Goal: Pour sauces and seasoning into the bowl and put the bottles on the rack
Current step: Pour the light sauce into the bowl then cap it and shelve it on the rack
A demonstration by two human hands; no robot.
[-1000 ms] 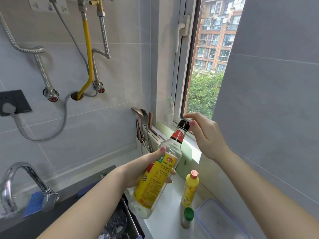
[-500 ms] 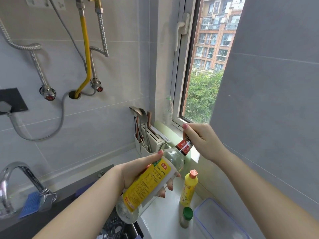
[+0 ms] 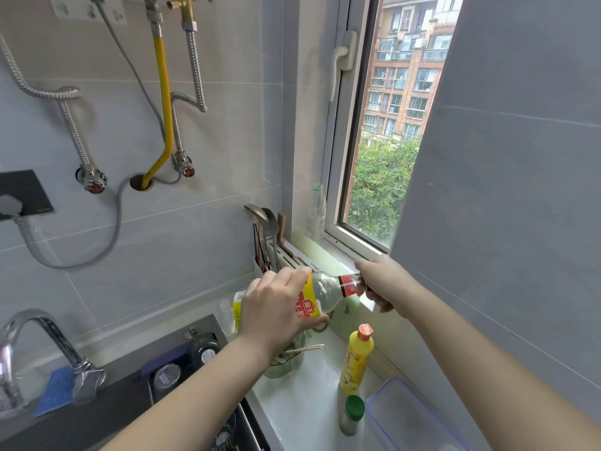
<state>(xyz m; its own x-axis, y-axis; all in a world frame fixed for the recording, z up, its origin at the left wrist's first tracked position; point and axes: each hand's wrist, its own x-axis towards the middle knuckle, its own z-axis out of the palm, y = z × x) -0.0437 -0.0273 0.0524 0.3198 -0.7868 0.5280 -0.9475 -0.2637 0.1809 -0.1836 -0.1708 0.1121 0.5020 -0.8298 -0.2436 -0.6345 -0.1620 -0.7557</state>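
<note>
A clear sauce bottle with a yellow label and red neck band lies nearly level in front of me, neck pointing right. My left hand wraps its body from above. My right hand closes around the cap end, hiding the cap. Below on the white counter stand a yellow squeeze bottle with an orange cap and a small seasoning shaker with a green lid. A glass bowl with chopsticks across it sits under my left wrist, partly hidden.
A utensil holder with ladles stands in the corner, a small clear bottle on the window sill. A clear plastic box lies at the lower right. Sink, faucet and a dark rack fill the lower left.
The bottle has tipped from upright-slanted to nearly level and sunk lower. My left hand rolled over on top of it; my right hand followed down, staying on the cap end.
</note>
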